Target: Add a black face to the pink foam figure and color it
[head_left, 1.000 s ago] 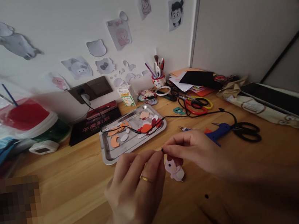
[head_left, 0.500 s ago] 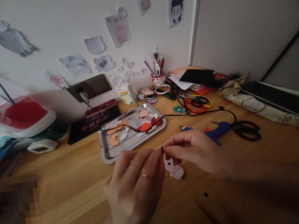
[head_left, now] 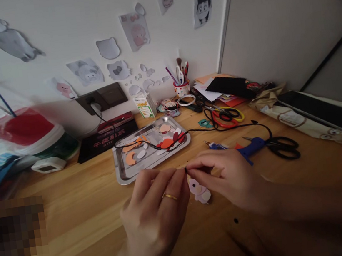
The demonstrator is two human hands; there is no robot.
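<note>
My left hand, with a gold ring on one finger, is closed in a pinch above the table. Its fingertips meet those of my right hand, also pinching, at a tiny black piece. Most of that piece is hidden by the fingers. Just below, a small pale pink cut-out animal figure with a black dot eye lies on the wood, partly covered by my hands. A loose black dot rests nearer to me.
Beyond my hands stands a metal tray of coloured cut-outs, crossed by a black cord. To the right lie a blue glue gun, black scissors and more scissors. A pen cup and a small carton stand by the wall.
The pinching fingers stay together at the black piece, while my right hand's fingers shift slightly. The dark reddish patch seen over the figure's top no longer shows. The view tilts a little.
</note>
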